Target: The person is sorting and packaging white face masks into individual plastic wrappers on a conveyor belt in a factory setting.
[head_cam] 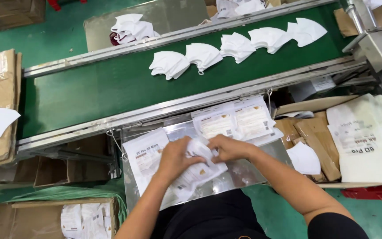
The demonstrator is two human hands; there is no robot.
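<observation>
Both hands grip one white pouch [198, 170] on steel tray [248, 170], 6 o'clock of green belt [111, 88]. Left hand [176, 158] fingers curl over it; right hand [227, 148] pinches its top edge, fingertips hidden. Pouch contents unclear.

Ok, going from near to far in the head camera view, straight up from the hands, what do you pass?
Left hand and right hand on a printed pouch → stack of pouches → metal rail → green belt → white masks.
</observation>
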